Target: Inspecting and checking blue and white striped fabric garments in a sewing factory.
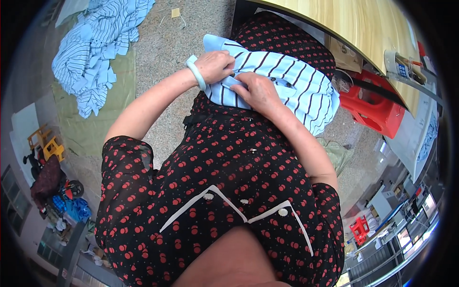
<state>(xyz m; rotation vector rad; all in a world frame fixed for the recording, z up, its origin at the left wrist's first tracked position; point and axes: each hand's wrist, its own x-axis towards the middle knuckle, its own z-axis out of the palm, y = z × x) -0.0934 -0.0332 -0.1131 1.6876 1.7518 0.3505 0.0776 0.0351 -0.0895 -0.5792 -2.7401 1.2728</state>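
A light blue garment with dark stripes lies bunched across my lap, over black cloth with a red pattern. My left hand, with a pale bangle at the wrist, has its fingers closed on the garment's edge. Close beside it, my right hand pinches the same striped cloth between thumb and fingers. A small dark spot shows at the cloth between the two hands; I cannot make out what it is. The fingertips are partly hidden in the folds.
A heap of similar striped garments lies on a green sheet at the far left. A wood-topped table stands at the far right, with a container of tools at its edge. Below it sits a red plastic stool.
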